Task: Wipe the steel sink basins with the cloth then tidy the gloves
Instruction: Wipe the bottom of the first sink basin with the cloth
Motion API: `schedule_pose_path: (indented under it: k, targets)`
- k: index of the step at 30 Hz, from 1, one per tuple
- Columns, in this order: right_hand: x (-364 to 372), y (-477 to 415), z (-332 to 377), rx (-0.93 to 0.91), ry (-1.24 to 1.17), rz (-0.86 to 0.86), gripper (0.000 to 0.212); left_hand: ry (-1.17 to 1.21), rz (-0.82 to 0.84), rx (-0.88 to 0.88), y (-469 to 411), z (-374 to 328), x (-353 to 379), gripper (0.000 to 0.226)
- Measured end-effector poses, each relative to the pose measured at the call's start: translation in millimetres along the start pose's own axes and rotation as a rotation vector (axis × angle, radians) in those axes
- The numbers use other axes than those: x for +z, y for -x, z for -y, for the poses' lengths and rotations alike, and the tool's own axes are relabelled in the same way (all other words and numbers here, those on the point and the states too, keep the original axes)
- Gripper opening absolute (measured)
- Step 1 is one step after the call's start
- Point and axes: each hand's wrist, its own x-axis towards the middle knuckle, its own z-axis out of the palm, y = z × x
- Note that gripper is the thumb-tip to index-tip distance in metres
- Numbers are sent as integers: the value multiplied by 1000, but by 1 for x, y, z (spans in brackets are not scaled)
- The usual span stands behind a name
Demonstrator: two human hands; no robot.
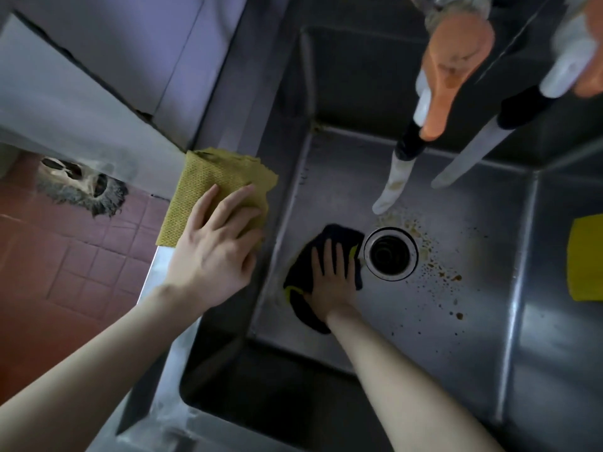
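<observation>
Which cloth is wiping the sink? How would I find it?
Look into the steel sink, at the round drain in its floor. Just left of the drain, the right hand presses flat on a dark cloth with a yellow edge. The other cloth is mustard yellow and lies up on the rim under the left hand.

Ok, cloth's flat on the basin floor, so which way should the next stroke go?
Probably sweep the dark cloth under the right hand rightward past the drain: brown specks still dot the basin floor there, while the left hand rests on the yellow cloth at the rim.
</observation>
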Motion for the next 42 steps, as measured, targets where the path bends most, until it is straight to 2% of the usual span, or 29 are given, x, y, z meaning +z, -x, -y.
schedule_pose_path:
  k: [3, 8, 14, 17, 20, 26, 31, 36, 42]
  targets:
    - [-26, -47, 0, 21, -37, -98, 89, 21, -15, -10, -1, -1, 2, 23]
    - [-26, -74, 20, -21, -13, -140, 85, 39, -18, -13, -1, 1, 3, 22]
    - [19, -14, 44, -254, 43, -112, 80, 30, 21, -14, 0, 1, -1, 19]
    - [48, 23, 44, -413, 136, -13, 79, 39, 31, -14, -1, 1, -3, 16]
    - [57, 41, 28, -470, 188, 39, 77, 43, 29, -9, -1, 0, -5, 16]
    - [52, 41, -11, -467, 205, 54, 75, 30, 30, -9, -1, 1, -4, 18]
    - [19, -3, -20, -433, 204, 19, 70, 34, 25, -29, -1, 0, -3, 19]
    - [-31, -60, -25, -283, 150, -57, 72, 20, 20, -39, -2, -1, 0, 22]
    - [-17, -41, -9, -198, 141, -60, 69, 13, 6, -37, 0, 0, 1, 21]
